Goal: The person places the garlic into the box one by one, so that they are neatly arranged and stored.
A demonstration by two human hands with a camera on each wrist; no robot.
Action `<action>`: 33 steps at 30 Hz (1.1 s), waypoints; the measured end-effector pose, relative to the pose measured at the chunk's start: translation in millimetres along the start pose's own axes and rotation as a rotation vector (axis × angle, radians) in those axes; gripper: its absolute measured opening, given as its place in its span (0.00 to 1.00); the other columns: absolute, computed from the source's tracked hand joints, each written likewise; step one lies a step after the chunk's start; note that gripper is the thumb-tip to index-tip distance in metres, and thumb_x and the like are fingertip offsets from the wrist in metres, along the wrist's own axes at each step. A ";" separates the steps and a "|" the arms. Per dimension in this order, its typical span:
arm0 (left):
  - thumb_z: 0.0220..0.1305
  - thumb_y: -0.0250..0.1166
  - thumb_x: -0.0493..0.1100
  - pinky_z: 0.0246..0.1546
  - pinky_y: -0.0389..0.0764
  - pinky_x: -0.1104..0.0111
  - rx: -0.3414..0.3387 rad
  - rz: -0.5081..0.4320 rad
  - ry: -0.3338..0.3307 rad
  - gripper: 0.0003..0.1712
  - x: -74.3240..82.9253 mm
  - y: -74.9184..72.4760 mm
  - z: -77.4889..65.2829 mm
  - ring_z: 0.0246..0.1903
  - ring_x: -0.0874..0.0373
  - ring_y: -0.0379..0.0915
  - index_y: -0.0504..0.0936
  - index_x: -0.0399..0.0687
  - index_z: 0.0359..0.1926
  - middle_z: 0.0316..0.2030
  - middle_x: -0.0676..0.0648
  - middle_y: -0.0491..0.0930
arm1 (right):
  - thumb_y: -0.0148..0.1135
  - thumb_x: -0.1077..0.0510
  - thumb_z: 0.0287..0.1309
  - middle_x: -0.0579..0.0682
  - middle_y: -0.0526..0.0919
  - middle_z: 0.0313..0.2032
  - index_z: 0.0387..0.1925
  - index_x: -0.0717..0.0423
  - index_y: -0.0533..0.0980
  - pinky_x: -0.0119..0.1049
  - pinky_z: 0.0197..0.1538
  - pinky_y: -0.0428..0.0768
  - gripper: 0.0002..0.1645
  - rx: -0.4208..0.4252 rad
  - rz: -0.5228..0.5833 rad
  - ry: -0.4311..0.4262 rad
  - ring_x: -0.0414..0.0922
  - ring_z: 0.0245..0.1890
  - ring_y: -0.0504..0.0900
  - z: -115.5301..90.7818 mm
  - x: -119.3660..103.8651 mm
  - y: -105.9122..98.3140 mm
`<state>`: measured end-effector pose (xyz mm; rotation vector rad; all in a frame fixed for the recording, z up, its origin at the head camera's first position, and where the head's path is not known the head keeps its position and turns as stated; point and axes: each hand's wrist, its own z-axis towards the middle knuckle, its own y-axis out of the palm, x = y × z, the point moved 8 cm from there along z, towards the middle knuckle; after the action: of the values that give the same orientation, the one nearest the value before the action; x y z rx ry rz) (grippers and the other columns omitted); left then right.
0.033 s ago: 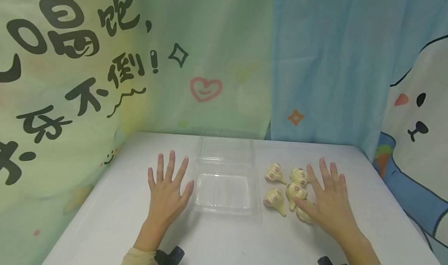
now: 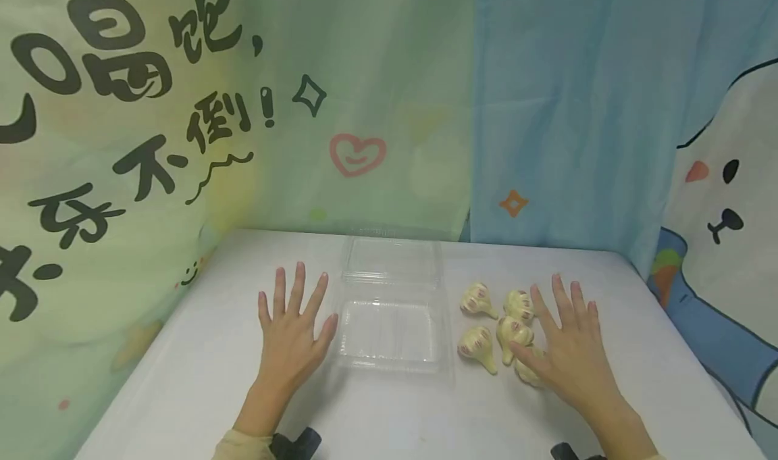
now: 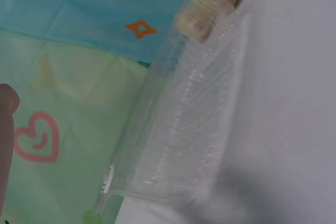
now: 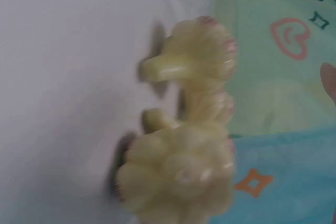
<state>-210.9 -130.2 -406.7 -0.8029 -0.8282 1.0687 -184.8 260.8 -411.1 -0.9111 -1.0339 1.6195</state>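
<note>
Pale-yellow garlic bulbs point(image 2: 476, 344) with reddish markings

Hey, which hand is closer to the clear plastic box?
Left. The left hand is just left of the clear plastic box; the right hand is farther off to its right, by the garlic bulbs.

A clear plastic container point(image 2: 389, 292) lies open just right of the left hand point(image 2: 290, 348), one rectangular half near, the other far. To its right lie five pale yellow garlic bulbs point(image 2: 475, 343) with pinkish marks: two at left, stems pointing near and right, and three bunched by the right hand point(image 2: 573, 360), which partly hides the nearest.
</note>
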 end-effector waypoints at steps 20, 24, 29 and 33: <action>0.67 0.54 0.48 0.66 0.42 0.33 -0.227 -0.830 -0.128 0.45 -44.6 44.8 6.9 0.74 0.41 0.26 0.37 0.60 0.75 0.76 0.46 0.30 | 0.50 0.44 0.67 0.81 0.40 0.65 0.72 0.65 0.35 0.72 0.57 0.59 0.51 -0.238 0.575 0.442 0.79 0.61 0.53 -32.7 121.5 41.6; 0.66 0.56 0.45 0.67 0.47 0.36 -0.231 -0.984 -0.095 0.46 -44.6 59.5 8.8 0.74 0.39 0.26 0.37 0.55 0.75 0.75 0.43 0.29 | 0.55 0.39 0.63 0.81 0.42 0.64 0.73 0.63 0.35 0.69 0.58 0.63 0.56 -0.362 0.569 0.481 0.78 0.60 0.54 -42.8 131.9 56.5; 0.67 0.57 0.54 0.67 0.49 0.38 -0.265 -1.123 -0.135 0.46 -49.0 78.8 6.3 0.74 0.38 0.33 0.40 0.55 0.75 0.76 0.45 0.33 | 0.60 0.38 0.58 0.80 0.42 0.66 0.73 0.62 0.39 0.69 0.58 0.63 0.59 -0.465 0.596 0.499 0.78 0.61 0.53 -53.2 133.7 70.0; 0.67 0.55 0.58 0.69 0.48 0.42 -0.323 -1.258 -0.195 0.45 -48.5 93.7 0.4 0.74 0.40 0.35 0.40 0.60 0.75 0.76 0.44 0.35 | 0.61 0.36 0.55 0.78 0.40 0.68 0.73 0.60 0.39 0.69 0.59 0.62 0.61 -0.525 0.618 0.542 0.78 0.63 0.51 -57.6 134.6 76.9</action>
<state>-262.2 -150.3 -496.6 -0.2857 -1.4029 -0.1209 -190.8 389.5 -514.8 -2.0527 -0.8324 1.4377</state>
